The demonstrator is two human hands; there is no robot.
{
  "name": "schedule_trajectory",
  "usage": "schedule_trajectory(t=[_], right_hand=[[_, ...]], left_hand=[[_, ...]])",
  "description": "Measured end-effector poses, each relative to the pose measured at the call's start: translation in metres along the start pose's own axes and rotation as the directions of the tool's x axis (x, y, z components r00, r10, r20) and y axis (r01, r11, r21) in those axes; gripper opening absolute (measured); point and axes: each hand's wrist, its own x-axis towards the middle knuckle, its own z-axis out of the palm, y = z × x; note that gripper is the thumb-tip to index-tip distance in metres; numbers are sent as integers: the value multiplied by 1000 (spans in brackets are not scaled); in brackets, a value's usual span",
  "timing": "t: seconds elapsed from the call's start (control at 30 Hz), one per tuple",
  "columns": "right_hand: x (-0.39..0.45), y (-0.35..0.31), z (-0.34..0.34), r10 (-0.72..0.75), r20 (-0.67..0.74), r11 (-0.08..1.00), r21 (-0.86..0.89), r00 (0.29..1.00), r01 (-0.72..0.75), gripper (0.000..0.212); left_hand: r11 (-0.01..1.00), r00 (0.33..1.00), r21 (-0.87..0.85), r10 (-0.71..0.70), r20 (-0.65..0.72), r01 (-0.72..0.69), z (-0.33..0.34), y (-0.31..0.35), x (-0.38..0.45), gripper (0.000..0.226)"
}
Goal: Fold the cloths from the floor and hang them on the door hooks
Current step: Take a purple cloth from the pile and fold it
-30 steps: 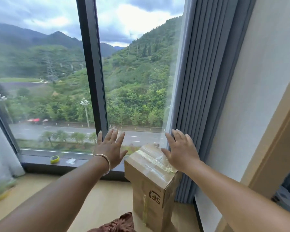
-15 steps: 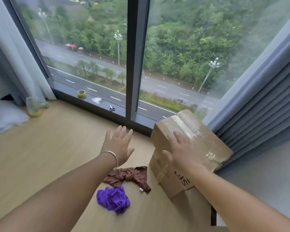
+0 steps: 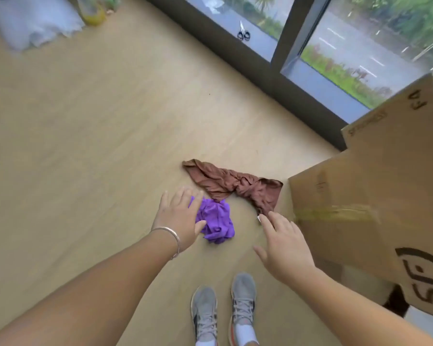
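Pale wood floor point(image 3: 85, 121) is filling the frame — window point(image 3: 360, 46) running across the upper right; cardboard box point(image 3: 373, 196) is standing at right. Purple cloth point(image 3: 216, 222) and brown cloth point(image 3: 230, 182) are lying crumpled at centre; left hand point(image 3: 179, 217) and right hand point(image 3: 284, 248) are hovering above them — fingers spread, holding nothing.

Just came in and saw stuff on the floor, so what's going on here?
A person stands over two crumpled cloths on the wooden floor, reaching down with both hands open. The left hand is above the purple cloth; the right hand is near the brown cloth, beside a cardboard box. Neither cloth is gripped or folded yet. Scissors lie on the window sill.
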Motion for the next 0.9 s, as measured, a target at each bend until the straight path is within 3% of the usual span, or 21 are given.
schedule_trajectory(t=[0.23,0.4,0.6,0.73,0.8,0.9], right_hand=[[97,13,158,-62,91,997,-47,994,67,75],[145,14,242,-69,111,996,-39,991,74,73],[216,21,303,-281,61,940,-185,958,287,72],[259,23,322,-491,119,795,-345,863,499,75],[270,20,328,-544,135,738,-392,828,549,76],[272,14,327,-564,138,705,-432,814,562,75]], left_hand=[[996,990,-33,-83,116,87,183,-5,55,73],[994,986,-84,-50,161,64,275,22,86,73],[987,983,-153,-25,180,53,360,59,123,74],[982,994,-165,-75,80,88,396,80,149,64],[970,994,-218,-109,8,108,403,84,158,48],[960,993,-264,-106,-51,89,398,81,154,42]])
